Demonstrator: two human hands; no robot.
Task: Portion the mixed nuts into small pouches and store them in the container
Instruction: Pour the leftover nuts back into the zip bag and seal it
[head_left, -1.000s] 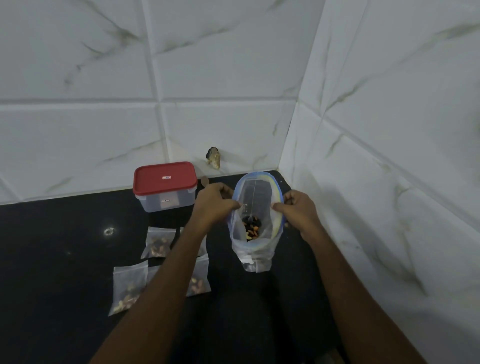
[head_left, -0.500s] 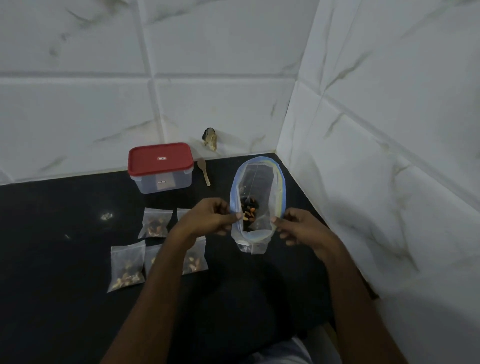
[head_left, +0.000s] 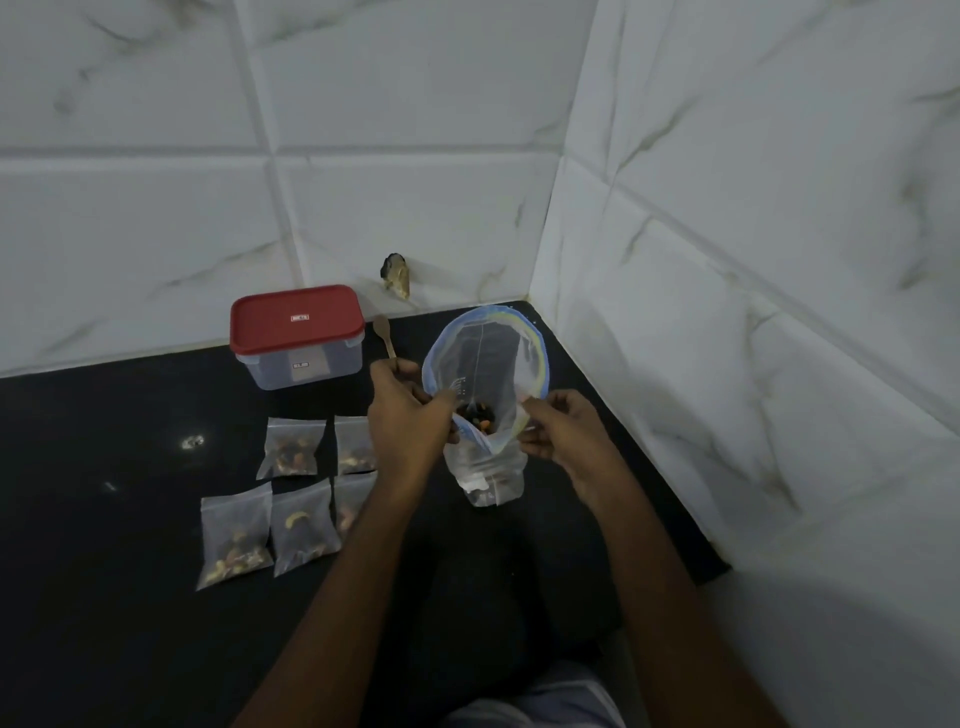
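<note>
Bag first: the big clear zip bag (head_left: 483, 364) with the blue seal strip stands upright on the black counter (head_left: 104, 519), right in the corner where the tiled walls meet. Its mouth is pulled wide open. The left hand (head_left: 410, 415) pinches the rim on one side and the right hand (head_left: 561, 431) pinches the other side, fingers curled on the plastic. Down at the bottom sits a small heap of mixed nuts (head_left: 478, 413), dark bits with some orange ones. There are faint printed marks on the bag wall, way too small to read.

Left of the bag, five small clear pouches (head_left: 291, 449) lie flat on the counter, two in the back row and three in front, each with a little pile of nuts. The left arm covers part of the rightmost ones.

Behind them, near the wall, is the translucent container (head_left: 298, 364) with its red lid (head_left: 296, 319) on. Can't tell what's inside. There's a small white label on the lid and another on the front side, both unreadable. A wooden spoon (head_left: 383, 335) lies just beside it.
</note>
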